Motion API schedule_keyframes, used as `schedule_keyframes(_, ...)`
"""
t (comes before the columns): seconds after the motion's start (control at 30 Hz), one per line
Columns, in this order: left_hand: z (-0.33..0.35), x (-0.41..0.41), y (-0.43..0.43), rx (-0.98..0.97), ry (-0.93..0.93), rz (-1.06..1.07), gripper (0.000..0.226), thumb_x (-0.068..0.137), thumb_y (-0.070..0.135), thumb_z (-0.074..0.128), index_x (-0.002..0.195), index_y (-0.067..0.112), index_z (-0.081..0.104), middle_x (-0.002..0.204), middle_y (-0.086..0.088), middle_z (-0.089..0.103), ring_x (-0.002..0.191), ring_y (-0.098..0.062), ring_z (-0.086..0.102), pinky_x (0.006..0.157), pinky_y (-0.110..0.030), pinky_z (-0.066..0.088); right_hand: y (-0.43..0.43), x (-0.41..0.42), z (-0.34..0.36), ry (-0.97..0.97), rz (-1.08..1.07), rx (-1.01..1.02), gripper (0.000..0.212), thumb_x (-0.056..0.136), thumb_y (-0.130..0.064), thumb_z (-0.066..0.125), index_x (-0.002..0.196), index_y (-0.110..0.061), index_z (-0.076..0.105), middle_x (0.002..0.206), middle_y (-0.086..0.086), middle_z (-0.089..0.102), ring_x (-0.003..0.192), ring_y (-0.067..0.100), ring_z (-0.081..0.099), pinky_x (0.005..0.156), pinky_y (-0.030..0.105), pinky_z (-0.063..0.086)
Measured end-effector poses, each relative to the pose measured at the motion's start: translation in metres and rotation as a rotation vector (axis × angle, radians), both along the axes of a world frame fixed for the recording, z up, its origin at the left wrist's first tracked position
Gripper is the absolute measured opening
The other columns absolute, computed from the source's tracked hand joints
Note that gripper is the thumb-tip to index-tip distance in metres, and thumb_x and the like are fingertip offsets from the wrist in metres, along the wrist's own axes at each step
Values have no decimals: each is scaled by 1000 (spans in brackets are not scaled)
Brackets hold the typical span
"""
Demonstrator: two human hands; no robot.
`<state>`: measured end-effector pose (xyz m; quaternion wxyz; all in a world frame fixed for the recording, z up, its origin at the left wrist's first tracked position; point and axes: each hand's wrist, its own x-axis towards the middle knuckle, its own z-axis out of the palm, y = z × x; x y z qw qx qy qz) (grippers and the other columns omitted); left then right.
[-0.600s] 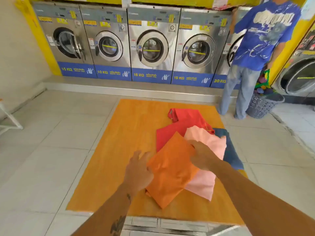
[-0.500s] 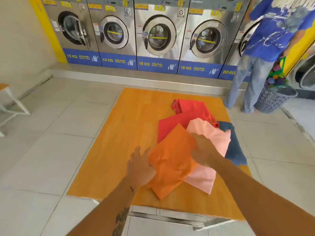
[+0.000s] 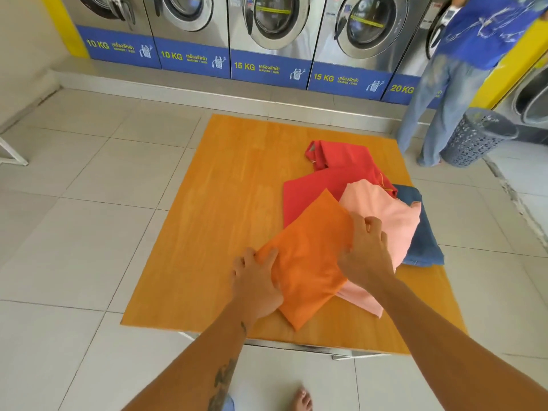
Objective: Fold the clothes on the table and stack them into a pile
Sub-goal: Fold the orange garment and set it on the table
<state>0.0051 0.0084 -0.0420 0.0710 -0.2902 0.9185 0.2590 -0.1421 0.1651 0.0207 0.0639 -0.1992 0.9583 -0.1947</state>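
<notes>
An orange garment [image 3: 308, 262] lies folded on top of a loose heap on the orange table [image 3: 219, 209]. Under it are a pink garment [image 3: 385, 215], a red garment [image 3: 338, 170] and blue jeans [image 3: 421, 232]. My left hand [image 3: 255, 283] grips the orange garment's left edge, thumb on top of the cloth. My right hand [image 3: 364, 250] pinches its right edge where it overlaps the pink garment.
A row of washing machines [image 3: 267, 31] lines the far wall on a raised step. A person in a blue shirt [image 3: 462, 63] stands at the right beside a dark laundry basket [image 3: 477, 137]. White tiled floor surrounds the table; my bare foot [image 3: 302, 400] shows below.
My left hand has moved right from the bare tabletop onto the orange garment's left edge and closed on it. My right hand has curled on the right edge. The camera tilted down.
</notes>
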Motion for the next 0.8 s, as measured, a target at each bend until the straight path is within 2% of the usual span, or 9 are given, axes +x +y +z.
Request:
schedule_keyframes(0.1,-1,0,-9,5,-47,-9,75,83,49,51,149,44,16,146,-12,21,130,-36,27,109,-46,31,-6,3,3,-87,-123,-199,70,78,-6,54,142,-24,34,130,8,38,97,28,53,80,44,50)
schedule_keyframes(0.2,0,0,-20,20,-34,-102,72,86,47,51,150,43,16,140,-10,32,126,-33,31,108,-45,32,-9,2,7,-196,-220,-287,67,82,-12,63,143,-23,38,123,3,43,79,10,52,67,30,46)
schedule_keyframes(0.3,-1,-2,-29,151,41,-169,67,89,28,55,148,42,26,134,-5,39,125,-30,36,109,-41,32,-14,2,9,-261,-242,-286,55,79,-30,70,131,-24,51,122,9,52,89,17,58,66,27,45)
schedule_keyframes(0.37,-1,-3,-31,281,91,-196,67,87,15,55,145,40,35,125,-1,40,117,-26,46,102,-35,41,-18,2,12,-294,-288,-288,48,78,-34,70,122,-24,55,121,10,51,89,17,58,62,25,45)
schedule_keyframes(0.43,-1,-5,-30,413,129,-187,66,86,7,53,143,39,42,119,2,39,103,-19,54,84,-25,51,-22,0,18,-306,-299,-248,41,80,-32,69,116,-22,53,115,8,52,86,17,56,59,25,43)
schedule_keyframes(0.5,-1,-7,-27,517,157,-148,64,87,5,52,139,40,47,118,3,37,92,-13,56,67,-18,53,-26,-2,24,-308,-279,-224,33,83,-23,65,112,-17,50,98,6,57,77,17,53,56,27,42)
schedule_keyframes(0.63,-4,-7,-16,620,218,-44,47,86,7,63,118,41,59,115,3,33,87,-12,56,62,-19,58,-26,-4,31,-300,-174,-220,39,83,-6,53,118,-23,48,68,2,49,60,19,48,50,30,41)
schedule_keyframes(0.7,-6,-5,-8,575,264,-21,44,84,5,64,109,40,61,118,1,33,94,-14,55,68,-15,54,-22,-6,32,-259,-60,-162,59,84,-6,47,134,-37,43,77,-5,55,67,19,53,56,29,46)
schedule_keyframes(0.8,-6,-5,3,593,326,51,45,83,-1,56,102,38,64,113,1,36,86,-18,59,71,-28,57,-13,-9,29,-227,54,-84,75,85,-3,38,146,-47,34,110,-17,55,85,18,56,66,25,47)
